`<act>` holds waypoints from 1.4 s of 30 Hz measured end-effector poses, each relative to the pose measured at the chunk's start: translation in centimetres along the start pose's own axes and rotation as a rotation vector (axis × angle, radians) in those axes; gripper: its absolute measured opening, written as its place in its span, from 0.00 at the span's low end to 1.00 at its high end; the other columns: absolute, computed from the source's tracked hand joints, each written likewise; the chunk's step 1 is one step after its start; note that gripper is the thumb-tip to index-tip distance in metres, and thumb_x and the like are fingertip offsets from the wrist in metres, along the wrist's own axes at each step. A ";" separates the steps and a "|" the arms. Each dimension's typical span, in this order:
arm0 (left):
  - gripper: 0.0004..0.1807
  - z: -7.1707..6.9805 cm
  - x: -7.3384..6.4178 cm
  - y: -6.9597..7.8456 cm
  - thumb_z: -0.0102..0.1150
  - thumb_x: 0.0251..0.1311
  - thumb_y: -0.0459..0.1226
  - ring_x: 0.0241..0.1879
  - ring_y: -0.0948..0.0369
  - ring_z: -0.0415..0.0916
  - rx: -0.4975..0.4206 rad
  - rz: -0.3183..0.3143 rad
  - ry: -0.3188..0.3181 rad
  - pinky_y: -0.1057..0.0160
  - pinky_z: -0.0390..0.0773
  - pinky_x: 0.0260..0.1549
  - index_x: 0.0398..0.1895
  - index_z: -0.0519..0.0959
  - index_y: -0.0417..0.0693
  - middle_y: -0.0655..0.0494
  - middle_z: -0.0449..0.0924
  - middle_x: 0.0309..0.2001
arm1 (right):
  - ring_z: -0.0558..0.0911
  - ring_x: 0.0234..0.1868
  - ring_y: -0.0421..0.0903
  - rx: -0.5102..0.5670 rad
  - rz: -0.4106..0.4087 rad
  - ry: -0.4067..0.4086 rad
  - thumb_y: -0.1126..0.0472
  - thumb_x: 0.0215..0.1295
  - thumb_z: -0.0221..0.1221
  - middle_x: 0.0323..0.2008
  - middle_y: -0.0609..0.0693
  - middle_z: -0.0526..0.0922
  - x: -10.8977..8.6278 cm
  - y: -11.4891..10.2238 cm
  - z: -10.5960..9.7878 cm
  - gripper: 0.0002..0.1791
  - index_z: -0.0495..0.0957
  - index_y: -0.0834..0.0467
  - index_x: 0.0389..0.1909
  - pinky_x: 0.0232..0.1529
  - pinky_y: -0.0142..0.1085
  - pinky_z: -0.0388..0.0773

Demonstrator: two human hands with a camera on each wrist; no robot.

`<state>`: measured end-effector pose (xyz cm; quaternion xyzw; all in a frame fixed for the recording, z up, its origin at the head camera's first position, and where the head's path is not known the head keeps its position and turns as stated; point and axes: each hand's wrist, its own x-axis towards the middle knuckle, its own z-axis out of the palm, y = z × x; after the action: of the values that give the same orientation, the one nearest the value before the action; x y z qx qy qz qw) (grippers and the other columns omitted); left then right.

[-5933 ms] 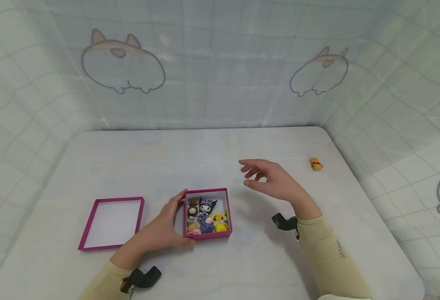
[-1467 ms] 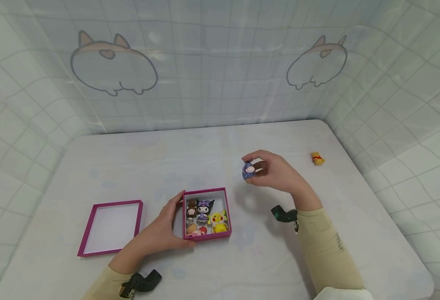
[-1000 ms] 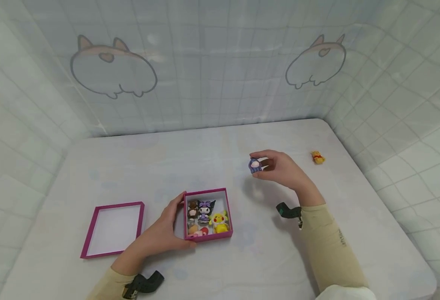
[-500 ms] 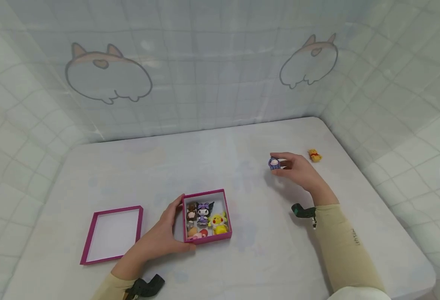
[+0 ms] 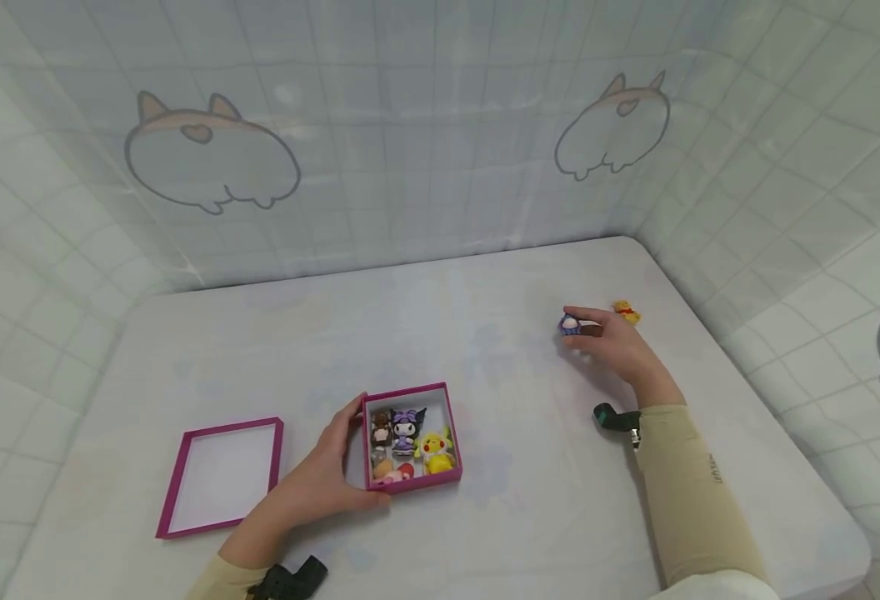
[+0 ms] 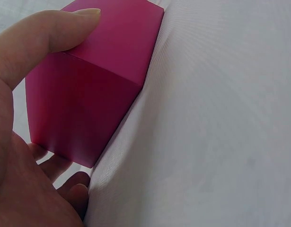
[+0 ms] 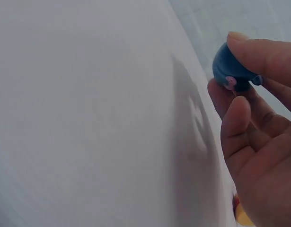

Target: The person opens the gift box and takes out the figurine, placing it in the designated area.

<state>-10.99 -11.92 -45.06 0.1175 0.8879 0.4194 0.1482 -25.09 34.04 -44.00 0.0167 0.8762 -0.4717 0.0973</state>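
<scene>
My right hand [image 5: 623, 346] pinches a small blue toy figurine [image 5: 570, 325] with a pale muzzle between thumb and fingers, toward the table's far right. In the right wrist view the figurine [image 7: 226, 62] is held clear of the white surface, its shadow below. My left hand [image 5: 320, 479] grips the left side of a magenta open-topped box [image 5: 427, 481], thumb at the front wall, fingers round the back. Inside the box lie a yellow figurine [image 5: 436, 454], a purple-and-black one [image 5: 406, 429], a brown one [image 5: 381, 431] and pinkish ones [image 5: 395, 473] near the front corner.
A yellow bear figurine [image 5: 626, 312] with a red top lies just beyond my right hand. Left of the box lies a shallow magenta-rimmed lid [image 5: 173, 486], white inside. Curtains with a grid pattern [image 5: 425, 150] stand at the table's back and sides.
Earlier the blue figurine lay in the box and my right hand was unladen; the hand took it out and carried it rightward, lower, near the bear figurine. My left hand stays on the box.
</scene>
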 end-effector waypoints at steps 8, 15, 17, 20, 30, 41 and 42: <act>0.69 0.0 -0.1 0.1 0.73 0.20 0.60 0.65 0.58 0.44 0.009 -0.025 -0.005 0.41 0.60 0.54 0.67 0.35 0.75 0.66 0.45 0.66 | 0.73 0.46 0.44 -0.058 -0.012 -0.025 0.46 0.48 0.66 0.50 0.45 0.74 1.2 0.9 -1.2 0.33 0.70 0.43 0.58 0.40 0.39 0.74; 0.69 0.0 0.0 0.0 0.74 0.21 0.59 0.65 0.58 0.44 0.000 -0.018 -0.001 0.41 0.58 0.55 0.67 0.35 0.74 0.66 0.45 0.66 | 0.75 0.45 0.45 -0.065 -0.001 -0.048 0.48 0.52 0.63 0.51 0.47 0.73 1.9 0.9 -1.2 0.31 0.68 0.45 0.60 0.41 0.39 0.74; 0.69 0.0 0.0 0.0 0.74 0.21 0.59 0.65 0.59 0.44 -0.001 -0.017 0.001 0.42 0.58 0.55 0.67 0.35 0.74 0.66 0.45 0.66 | 0.74 0.46 0.45 -0.073 0.000 -0.052 0.48 0.53 0.63 0.52 0.49 0.72 2.0 0.8 -1.3 0.32 0.67 0.46 0.60 0.42 0.39 0.74; 0.69 0.0 0.1 -0.1 0.74 0.21 0.59 0.65 0.59 0.44 0.002 -0.019 0.003 0.42 0.59 0.55 0.67 0.35 0.75 0.67 0.45 0.66 | 0.74 0.46 0.47 -0.080 -0.004 -0.057 0.47 0.54 0.62 0.54 0.51 0.71 2.0 0.7 -1.5 0.32 0.66 0.47 0.61 0.43 0.40 0.73; 0.69 0.1 0.1 0.0 0.74 0.21 0.59 0.65 0.59 0.46 0.006 -0.020 0.007 0.42 0.60 0.54 0.67 0.35 0.75 0.66 0.46 0.65 | 0.68 0.55 0.47 -0.103 -0.023 -0.062 0.51 0.58 0.59 0.57 0.52 0.68 2.4 1.0 -2.1 0.33 0.62 0.52 0.64 0.51 0.44 0.68; 0.69 0.1 0.1 0.1 0.74 0.22 0.59 0.65 0.57 0.46 0.021 0.003 0.007 0.41 0.60 0.54 0.67 0.34 0.73 0.63 0.46 0.66 | 0.63 0.59 0.49 -0.111 -0.019 -0.061 0.52 0.61 0.56 0.61 0.55 0.63 1.7 0.8 -2.3 0.36 0.53 0.52 0.68 0.54 0.47 0.66; 0.69 0.1 0.1 0.1 0.74 0.21 0.59 0.65 0.58 0.46 0.023 -0.001 0.008 0.41 0.61 0.54 0.67 0.34 0.73 0.64 0.46 0.66 | 0.62 0.60 0.49 -0.110 -0.019 -0.058 0.52 0.61 0.56 0.62 0.55 0.63 1.6 0.7 -2.3 0.36 0.52 0.51 0.68 0.55 0.48 0.65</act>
<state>-11.00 -11.75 -45.03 0.1173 0.8932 0.4096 0.1434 -26.92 36.24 -43.64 -0.0107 0.8978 -0.4239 0.1190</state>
